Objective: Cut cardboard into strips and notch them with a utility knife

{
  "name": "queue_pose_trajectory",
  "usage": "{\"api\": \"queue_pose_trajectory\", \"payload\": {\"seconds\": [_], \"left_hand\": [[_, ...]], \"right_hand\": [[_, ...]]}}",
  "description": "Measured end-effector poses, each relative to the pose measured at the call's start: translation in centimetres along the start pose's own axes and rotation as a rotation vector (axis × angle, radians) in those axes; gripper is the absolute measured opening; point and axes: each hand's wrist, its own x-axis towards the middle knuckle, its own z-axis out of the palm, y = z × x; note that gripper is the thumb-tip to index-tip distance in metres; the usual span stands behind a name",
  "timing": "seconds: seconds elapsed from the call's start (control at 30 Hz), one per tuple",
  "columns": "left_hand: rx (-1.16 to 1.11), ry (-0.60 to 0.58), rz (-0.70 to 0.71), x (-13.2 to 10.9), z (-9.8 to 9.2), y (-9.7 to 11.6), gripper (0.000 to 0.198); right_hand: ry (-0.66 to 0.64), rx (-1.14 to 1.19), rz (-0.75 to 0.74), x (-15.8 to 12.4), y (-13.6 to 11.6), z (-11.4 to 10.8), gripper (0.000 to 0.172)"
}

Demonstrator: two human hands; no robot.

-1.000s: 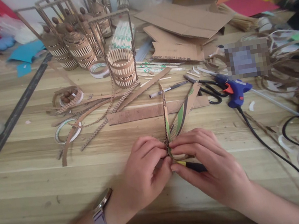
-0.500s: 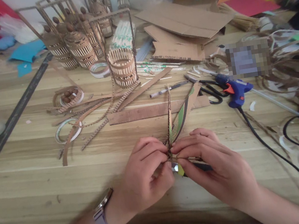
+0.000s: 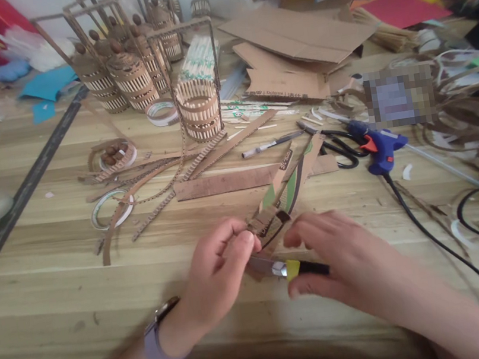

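My left hand (image 3: 220,272) pinches a cardboard strip (image 3: 268,223) between thumb and fingers. The strip is brown with green and dark print, and its far end points up and to the right. Beside it another printed cardboard strip (image 3: 303,170) slants away from me. A utility knife (image 3: 295,268) with a yellow and black handle is just below the pinched strip, its blade side toward my left hand. Around the knife's handle, my right hand (image 3: 345,254) has thumb and fingers apart; it is slightly blurred and no grip shows.
A blue glue gun (image 3: 381,149) and black-handled scissors (image 3: 340,149) are to the right. Farther back stand a small stick basket (image 3: 201,110) and several lidded ones (image 3: 132,78). Tape rolls (image 3: 112,209), a flat cardboard strip (image 3: 226,183) and cardboard sheets (image 3: 298,32) lie about.
My right hand has let go of the cardboard strip and moved right and slightly down, over the knife. The strip in my left hand has tilted, showing its printed face.
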Motion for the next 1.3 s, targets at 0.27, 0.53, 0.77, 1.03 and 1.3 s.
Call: {"api": "queue_pose_trajectory", "payload": {"seconds": [0.27, 0.53, 0.77, 1.03, 1.3], "left_hand": [[-0.385, 0.014, -0.132, 0.8, 0.0, -1.0, 0.032], [-0.339, 0.051, -0.199, 0.6, -0.1, -0.6, 0.032], [-0.139, -0.030, -0.194, 0.4, 0.0, 0.6, 0.032], [-0.085, -0.074, -0.126, 0.4, 0.1, 0.7, 0.030], [-0.073, -0.082, -0.128, 0.2, 0.1, 0.8, 0.029]], "right_hand": [[-0.354, -0.117, 0.022, -0.4, -0.1, 0.4, 0.017], [-0.134, 0.089, 0.000, -0.4, -0.4, -1.2, 0.048], [0.006, 0.045, -0.027, 0.2, -0.8, -0.3, 0.042], [0.023, 0.065, -0.021, 0.1, -0.7, 0.0, 0.043], [-0.003, 0.048, -0.024, 0.0, -0.5, 0.0, 0.045]]}}
